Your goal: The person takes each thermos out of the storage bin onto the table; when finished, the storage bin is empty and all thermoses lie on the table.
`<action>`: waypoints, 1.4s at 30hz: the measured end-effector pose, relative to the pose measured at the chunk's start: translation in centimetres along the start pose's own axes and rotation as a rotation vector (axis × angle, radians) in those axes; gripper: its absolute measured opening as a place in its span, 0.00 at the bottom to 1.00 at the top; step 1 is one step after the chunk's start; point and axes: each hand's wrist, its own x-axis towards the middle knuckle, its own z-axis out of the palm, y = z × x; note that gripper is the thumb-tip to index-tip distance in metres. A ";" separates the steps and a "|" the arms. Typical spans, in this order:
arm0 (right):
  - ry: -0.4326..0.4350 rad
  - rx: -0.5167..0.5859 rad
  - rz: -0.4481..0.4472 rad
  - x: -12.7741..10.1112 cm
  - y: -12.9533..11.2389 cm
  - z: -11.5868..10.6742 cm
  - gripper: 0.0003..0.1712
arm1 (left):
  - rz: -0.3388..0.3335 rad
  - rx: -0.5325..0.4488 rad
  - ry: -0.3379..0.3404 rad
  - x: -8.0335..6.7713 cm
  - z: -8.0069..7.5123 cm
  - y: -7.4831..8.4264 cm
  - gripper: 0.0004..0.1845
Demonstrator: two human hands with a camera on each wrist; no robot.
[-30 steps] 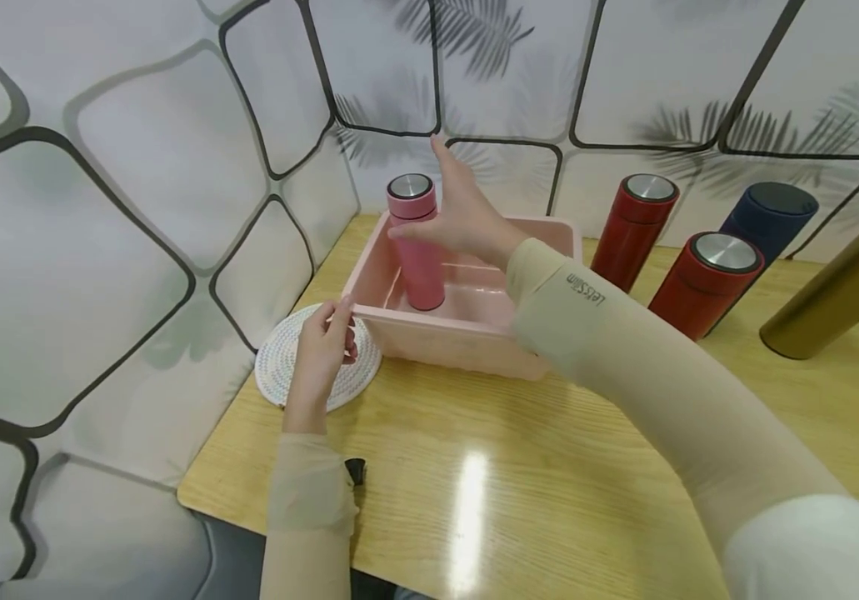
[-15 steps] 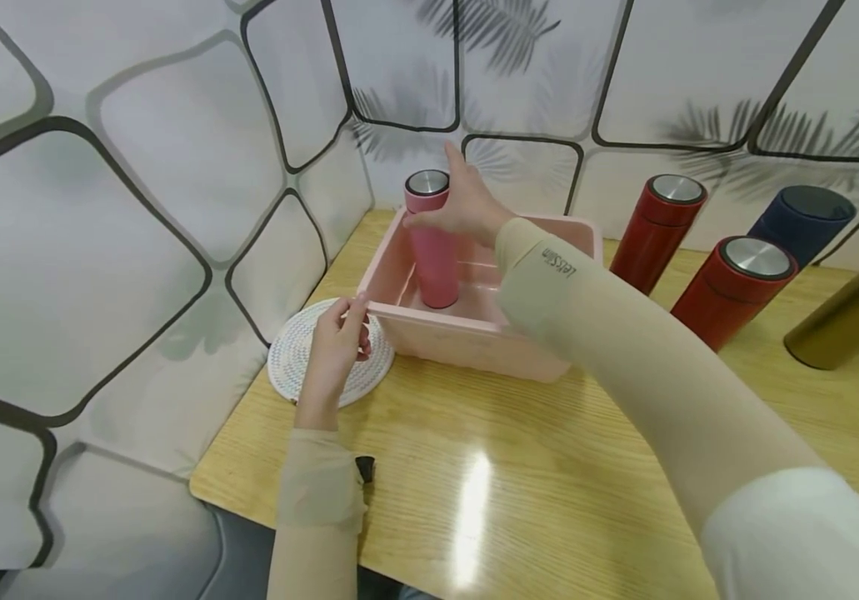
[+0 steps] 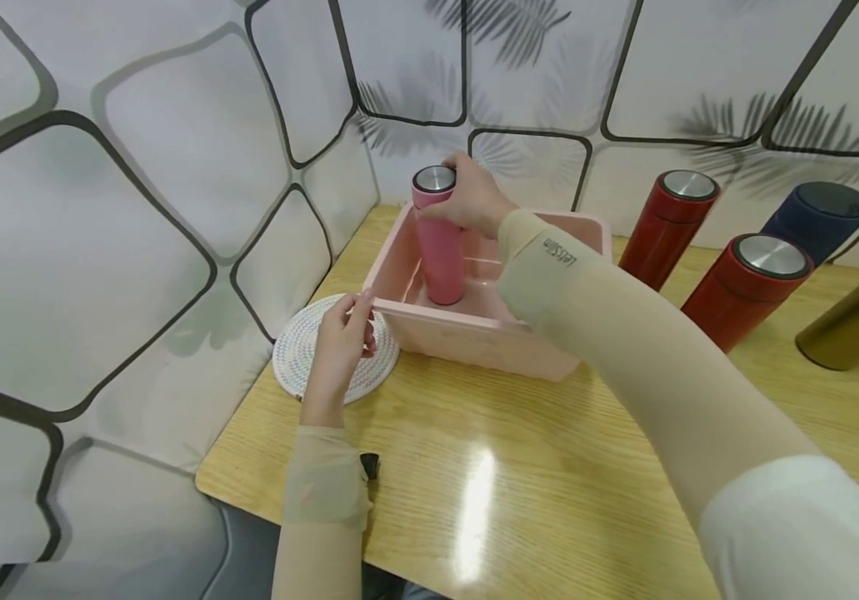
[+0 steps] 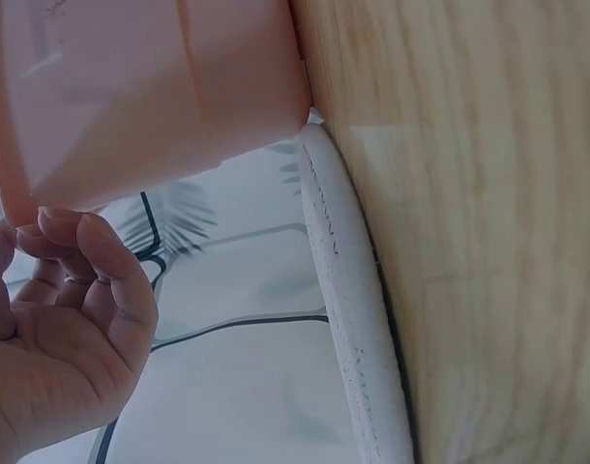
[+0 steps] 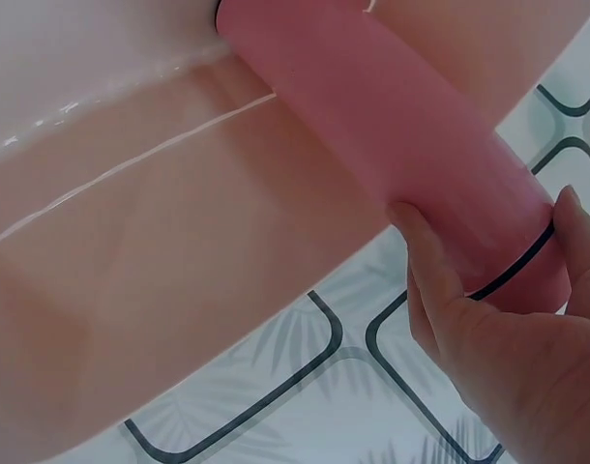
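A pink thermos bottle (image 3: 440,250) with a silver-topped lid stands in the left part of a pale pink plastic bin (image 3: 474,343). My right hand (image 3: 474,198) grips the bottle near its top; in the right wrist view, thumb and fingers lie on both sides of the bottle (image 5: 401,126) around the dark ring under its lid. My left hand (image 3: 341,337) pinches the near left corner of the bin's rim. Seen in the left wrist view, the left hand's fingertips (image 4: 58,224) are at the edge of the bin (image 4: 131,97).
A round white woven mat (image 3: 296,354) lies left of the bin, partly under the left hand. On the right stand a red thermos (image 3: 665,237), another red thermos (image 3: 744,292), a blue one (image 3: 811,221) and a gold one (image 3: 852,325). A padded wall (image 3: 152,208) borders the table (image 3: 549,467).
My right hand's raised, spread fingers have come down and closed round the top of the pink thermos. My left hand stays at the bin's corner. The head view has shifted slightly.
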 end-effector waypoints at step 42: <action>0.139 -0.010 -0.067 -14.0 -4.6 -18.1 0.51 | -0.080 0.079 0.018 0.9 -2.9 -1.4 0.24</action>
